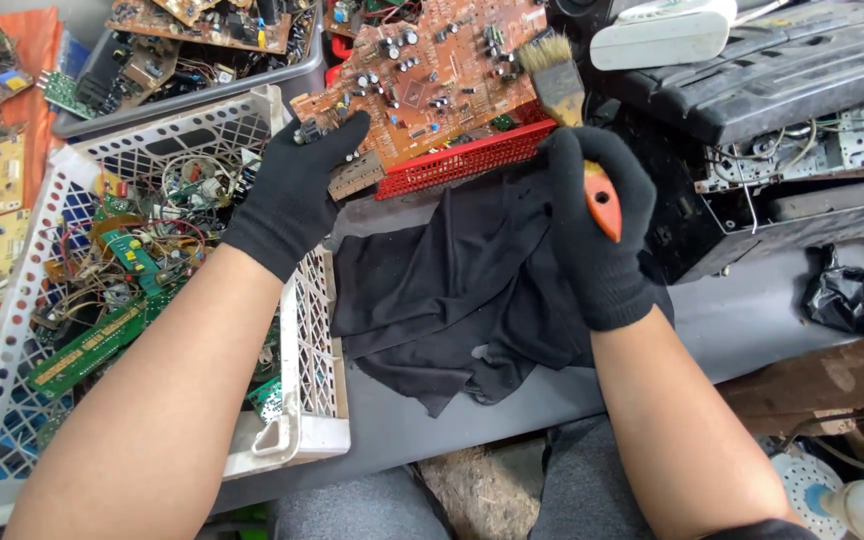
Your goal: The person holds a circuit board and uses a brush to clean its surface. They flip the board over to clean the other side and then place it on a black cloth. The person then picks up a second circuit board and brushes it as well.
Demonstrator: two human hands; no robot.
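My gloved left hand (pixel 297 190) pinches the brown circuit board (pixel 422 75) by its corner. My right hand (pixel 597 225) is closed around the orange-handled bristle brush (pixel 572 120), just right of the board, above the black cloth (pixel 452 280).

Grey bench top (pixel 752 320) in front of me. Directly on it: black cloth (pixel 452 290) crumpled mid-bench; white perforated plastic basket (pixel 307 400) on my left, one corner over the front edge; red perforated plastic piece (pixel 462 160) behind the cloth, brown circuit board (pixel 432 70) propped on it. Opened black electronics chassis (pixel 782 200) far right, crumpled black plastic bag (pixel 857 295) beside it. Grey bin (pixel 202 85) of boards at the back left.
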